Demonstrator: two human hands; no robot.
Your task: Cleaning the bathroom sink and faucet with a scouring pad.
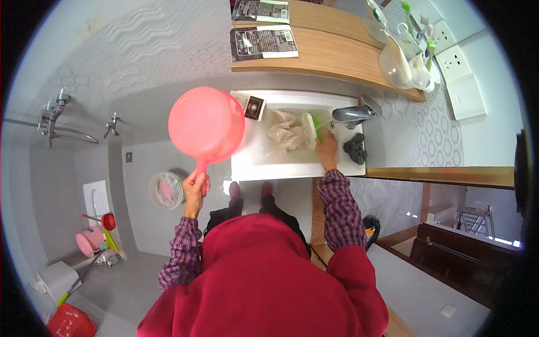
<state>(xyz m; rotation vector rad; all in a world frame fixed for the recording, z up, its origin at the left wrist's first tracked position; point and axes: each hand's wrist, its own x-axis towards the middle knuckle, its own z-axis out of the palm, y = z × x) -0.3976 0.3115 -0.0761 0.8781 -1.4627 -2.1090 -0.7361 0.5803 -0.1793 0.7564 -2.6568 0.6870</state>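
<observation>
My left hand [195, 190] is wrapped around the handle of a pink plastic water dipper [201, 121], held up left of the washbasin. My right hand [327, 150] reaches into the white washbasin [297, 172] and closes on a green and white scrub brush [321, 124]; its fingers are partly hidden. A thin stream of water runs from the chrome faucet [353, 115] toward the brush. Beside the brush, a pale, crumpled cloth [287, 135] lies in the water in the basin.
A dark steel-wool scourer [355, 149] sits on the basin's right rim, and a small black-and-white packet [254, 108] at its left corner. Above the basin, a wooden shelf [337, 53] carries packets and toothbrush cups. A white bucket [167, 191] stands on the floor at left.
</observation>
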